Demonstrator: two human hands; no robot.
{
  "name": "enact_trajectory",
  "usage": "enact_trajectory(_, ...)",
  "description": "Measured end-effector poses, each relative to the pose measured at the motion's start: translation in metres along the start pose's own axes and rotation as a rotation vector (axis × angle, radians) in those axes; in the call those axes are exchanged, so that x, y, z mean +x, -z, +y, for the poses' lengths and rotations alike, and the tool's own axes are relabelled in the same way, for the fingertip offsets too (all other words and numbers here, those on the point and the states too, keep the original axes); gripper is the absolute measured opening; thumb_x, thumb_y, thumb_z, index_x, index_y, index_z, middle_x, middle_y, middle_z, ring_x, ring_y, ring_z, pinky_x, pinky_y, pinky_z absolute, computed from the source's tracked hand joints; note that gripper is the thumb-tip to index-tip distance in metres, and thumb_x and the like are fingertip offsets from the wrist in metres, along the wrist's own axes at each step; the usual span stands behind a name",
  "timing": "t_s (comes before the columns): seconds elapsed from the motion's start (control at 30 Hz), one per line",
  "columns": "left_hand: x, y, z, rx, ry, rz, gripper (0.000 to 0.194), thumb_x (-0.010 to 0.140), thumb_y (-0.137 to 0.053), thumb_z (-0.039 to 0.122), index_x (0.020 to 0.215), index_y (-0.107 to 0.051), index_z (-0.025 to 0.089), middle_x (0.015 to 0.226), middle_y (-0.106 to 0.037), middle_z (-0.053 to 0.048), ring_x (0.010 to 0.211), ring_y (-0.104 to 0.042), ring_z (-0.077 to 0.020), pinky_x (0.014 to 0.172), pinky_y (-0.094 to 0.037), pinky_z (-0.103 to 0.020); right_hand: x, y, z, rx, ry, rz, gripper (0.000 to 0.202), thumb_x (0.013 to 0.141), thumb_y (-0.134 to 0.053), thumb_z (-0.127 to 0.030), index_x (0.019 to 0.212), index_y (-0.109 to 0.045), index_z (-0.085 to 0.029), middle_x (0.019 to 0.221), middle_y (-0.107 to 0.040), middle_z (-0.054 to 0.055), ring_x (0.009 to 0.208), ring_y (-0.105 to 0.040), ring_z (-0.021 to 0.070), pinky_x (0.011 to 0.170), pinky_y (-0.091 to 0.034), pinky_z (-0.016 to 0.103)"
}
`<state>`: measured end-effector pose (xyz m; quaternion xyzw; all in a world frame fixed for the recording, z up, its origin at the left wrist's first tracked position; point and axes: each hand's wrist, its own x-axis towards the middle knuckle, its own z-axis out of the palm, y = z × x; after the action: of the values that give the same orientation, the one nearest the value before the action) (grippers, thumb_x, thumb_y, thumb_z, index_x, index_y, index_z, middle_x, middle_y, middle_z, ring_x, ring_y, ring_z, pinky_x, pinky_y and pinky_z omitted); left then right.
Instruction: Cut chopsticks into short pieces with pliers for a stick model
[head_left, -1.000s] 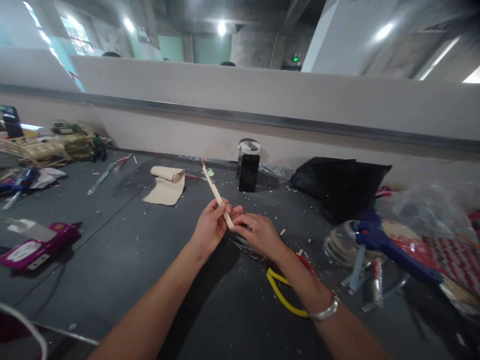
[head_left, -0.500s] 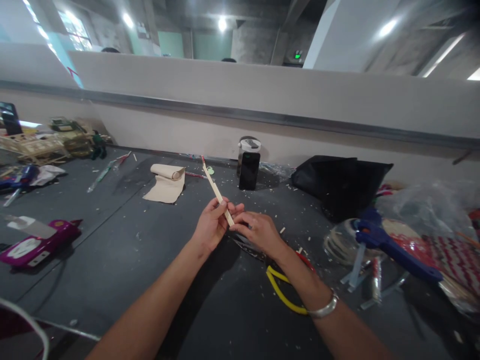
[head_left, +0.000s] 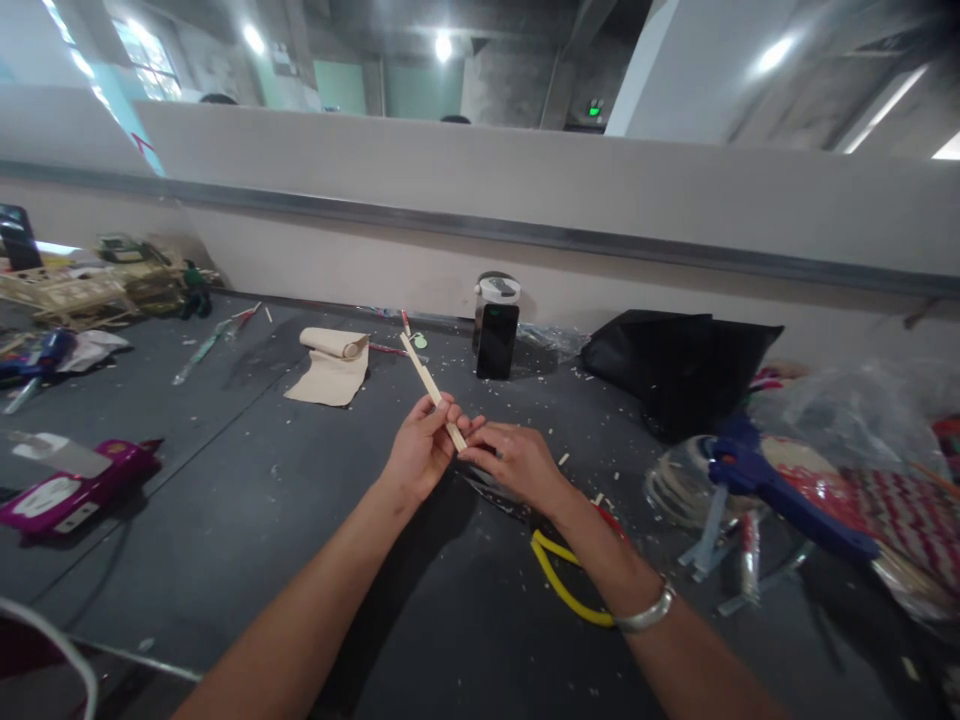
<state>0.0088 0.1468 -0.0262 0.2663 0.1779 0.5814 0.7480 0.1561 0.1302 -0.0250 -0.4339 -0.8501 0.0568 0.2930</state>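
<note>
Pale thin wooden sticks [head_left: 421, 369] lie side by side, slanting up and to the left from between my hands. My left hand [head_left: 421, 448] is closed round them, its thumb pressed on top. At their lower end, my right hand [head_left: 514, 458] pinches with thumb and fingers. The sticks' ends are uneven. Beneath my right forearm lies a tool with yellow handles [head_left: 566, 585], partly hidden. A dark phone [head_left: 497, 342] stands upright beyond my hands, leaning on a white cylindrical object [head_left: 498, 290].
A rolled beige cloth [head_left: 330, 372] lies left of centre. At the left is a purple power strip [head_left: 82, 490]. To the right are a black bag [head_left: 675, 365], a blue glue gun [head_left: 787, 500] and clear plastic packaging [head_left: 885, 410]. Small wood scraps dot the dark table [head_left: 262, 560].
The view has shifted very slightly. My hands keep nearly the same pose on the sticks, whose far ends now look a little different against the red-tipped item behind.
</note>
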Motion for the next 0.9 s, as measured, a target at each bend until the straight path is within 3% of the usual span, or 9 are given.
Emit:
enact_trajectory(0.2, 0.000, 0.001, -0.002, 0.011, 0.006, -0.005, 0.010, 0.078, -0.061, 0.013, 0.083, -0.053, 0.016, 0.060, -0.050, 0.006, 0.056, -0.051, -0.0065, 0.084, -0.049, -0.033, -0.001, -0.001, -0.001, -0.080, -0.003, 0.009, 0.014, 0.085, -0.059, -0.032, 0.080, -0.065, -0.021, 0.084, -0.071, 0.001, 0.076, -0.064, 0.0143, 0.066, -0.039, 0.022)
enact_trajectory(0.4, 0.001, 0.001, 0.000, 0.026, 0.012, 0.035, 0.011, 0.076, -0.061, 0.011, 0.081, -0.053, 0.017, 0.058, -0.046, 0.006, 0.049, -0.044, -0.0045, 0.067, -0.048, -0.023, -0.002, -0.005, -0.002, -0.114, 0.015, -0.008, 0.022, 0.089, -0.052, -0.037, 0.080, -0.065, -0.021, 0.082, -0.070, 0.002, 0.076, -0.063, 0.0143, 0.066, -0.038, 0.023)
enact_trajectory(0.6, -0.002, -0.004, 0.002, 0.027, 0.037, 0.015, 0.010, 0.077, -0.062, 0.015, 0.080, -0.053, 0.016, 0.059, -0.044, 0.006, 0.048, -0.040, -0.0044, 0.059, -0.045, -0.021, -0.001, 0.010, -0.003, -0.032, 0.006, -0.125, 0.017, 0.083, -0.060, -0.036, 0.078, -0.067, -0.022, 0.079, -0.070, 0.001, 0.070, -0.062, 0.0139, 0.062, -0.037, 0.023)
enact_trajectory(0.7, -0.004, -0.007, 0.004, 0.032, 0.062, -0.047, 0.010, 0.078, -0.063, 0.018, 0.083, -0.054, 0.017, 0.061, -0.044, 0.006, 0.048, -0.040, -0.0043, 0.058, -0.045, -0.021, 0.001, 0.024, -0.003, 0.181, -0.139, -0.114, 0.016, 0.078, -0.065, -0.037, 0.076, -0.068, -0.021, 0.071, -0.068, -0.001, 0.062, -0.059, 0.0121, 0.058, -0.039, 0.022)
enact_trajectory(0.9, -0.012, -0.014, 0.003, 0.143, 0.182, -0.178, 0.010, 0.080, -0.062, 0.022, 0.085, -0.055, 0.016, 0.060, -0.044, 0.005, 0.048, -0.038, -0.0042, 0.056, -0.044, -0.021, 0.010, 0.031, -0.003, 0.743, -0.540, 0.233, 0.039, 0.075, -0.061, -0.048, 0.094, -0.067, -0.015, 0.064, -0.059, -0.001, 0.048, -0.046, 0.0085, 0.044, -0.035, 0.021)
